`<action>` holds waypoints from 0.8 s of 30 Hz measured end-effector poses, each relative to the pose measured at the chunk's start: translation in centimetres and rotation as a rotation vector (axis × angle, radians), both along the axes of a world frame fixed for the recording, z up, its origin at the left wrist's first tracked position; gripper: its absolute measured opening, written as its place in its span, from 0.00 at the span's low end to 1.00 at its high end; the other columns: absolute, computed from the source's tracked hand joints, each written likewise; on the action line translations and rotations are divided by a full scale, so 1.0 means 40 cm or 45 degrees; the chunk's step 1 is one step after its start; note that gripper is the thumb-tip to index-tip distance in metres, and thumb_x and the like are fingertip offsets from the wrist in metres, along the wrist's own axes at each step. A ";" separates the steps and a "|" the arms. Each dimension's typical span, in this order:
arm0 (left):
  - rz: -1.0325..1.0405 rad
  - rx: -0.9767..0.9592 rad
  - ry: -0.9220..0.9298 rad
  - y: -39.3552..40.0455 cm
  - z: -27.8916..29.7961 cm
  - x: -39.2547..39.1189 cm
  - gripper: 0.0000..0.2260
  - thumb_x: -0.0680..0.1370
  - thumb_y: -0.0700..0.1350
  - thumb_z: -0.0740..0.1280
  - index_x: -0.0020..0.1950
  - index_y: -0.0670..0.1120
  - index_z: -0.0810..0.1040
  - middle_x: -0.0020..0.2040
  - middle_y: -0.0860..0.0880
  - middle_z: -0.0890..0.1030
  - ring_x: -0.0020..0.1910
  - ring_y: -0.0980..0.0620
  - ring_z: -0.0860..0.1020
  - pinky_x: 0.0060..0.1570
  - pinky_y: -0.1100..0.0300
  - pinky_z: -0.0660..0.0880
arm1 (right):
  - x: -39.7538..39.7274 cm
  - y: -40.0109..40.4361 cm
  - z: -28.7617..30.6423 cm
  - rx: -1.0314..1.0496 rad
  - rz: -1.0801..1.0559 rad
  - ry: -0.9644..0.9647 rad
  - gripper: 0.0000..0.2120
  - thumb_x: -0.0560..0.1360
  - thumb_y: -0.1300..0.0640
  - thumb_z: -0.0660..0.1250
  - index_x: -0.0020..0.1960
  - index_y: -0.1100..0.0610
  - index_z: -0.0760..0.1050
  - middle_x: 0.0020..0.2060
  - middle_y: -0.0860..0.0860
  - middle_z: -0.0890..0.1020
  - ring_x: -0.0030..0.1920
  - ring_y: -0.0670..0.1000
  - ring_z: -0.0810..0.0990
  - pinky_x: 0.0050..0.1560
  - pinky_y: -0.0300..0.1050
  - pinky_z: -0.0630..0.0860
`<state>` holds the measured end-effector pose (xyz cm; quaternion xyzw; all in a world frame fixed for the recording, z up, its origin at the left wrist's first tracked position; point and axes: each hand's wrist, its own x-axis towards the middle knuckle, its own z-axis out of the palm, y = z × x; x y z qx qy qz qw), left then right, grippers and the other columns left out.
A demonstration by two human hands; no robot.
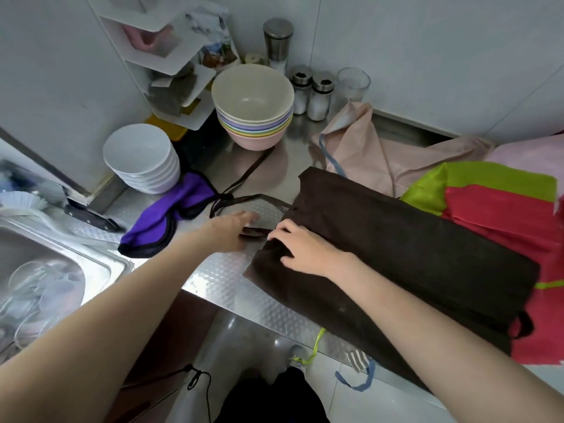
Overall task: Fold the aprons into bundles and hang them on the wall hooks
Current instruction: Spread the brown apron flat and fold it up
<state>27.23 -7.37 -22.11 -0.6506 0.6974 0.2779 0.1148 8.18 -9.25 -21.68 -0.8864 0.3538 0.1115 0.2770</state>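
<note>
A dark brown apron (396, 254), folded into a long strip, lies across the steel counter (232, 282). My right hand (302, 248) presses down on its left end with fingers spread. My left hand (235, 230) reaches over the counter just left of it, fingers stretched out over the apron's brown strap (253, 196), which loops toward the bowls. A purple apron (164, 218) lies crumpled to the left. Under and behind the brown one lie a peach apron (381, 157) and a red and lime green apron (494, 203).
A stack of pastel bowls (253, 108) and a stack of white bowls (143, 157) stand at the back. Shakers (311, 93) and a glass (352, 83) line the wall. A sink (45, 270) with glassware sits at left. A white corner shelf (161, 62) hangs above.
</note>
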 end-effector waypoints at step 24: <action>0.388 0.175 0.597 0.091 0.000 -0.013 0.11 0.72 0.40 0.72 0.52 0.39 0.78 0.43 0.48 0.78 0.41 0.51 0.76 0.41 0.66 0.72 | 0.049 -0.007 -0.037 0.107 -0.589 -0.222 0.08 0.73 0.58 0.70 0.50 0.61 0.80 0.56 0.55 0.73 0.57 0.52 0.73 0.56 0.37 0.66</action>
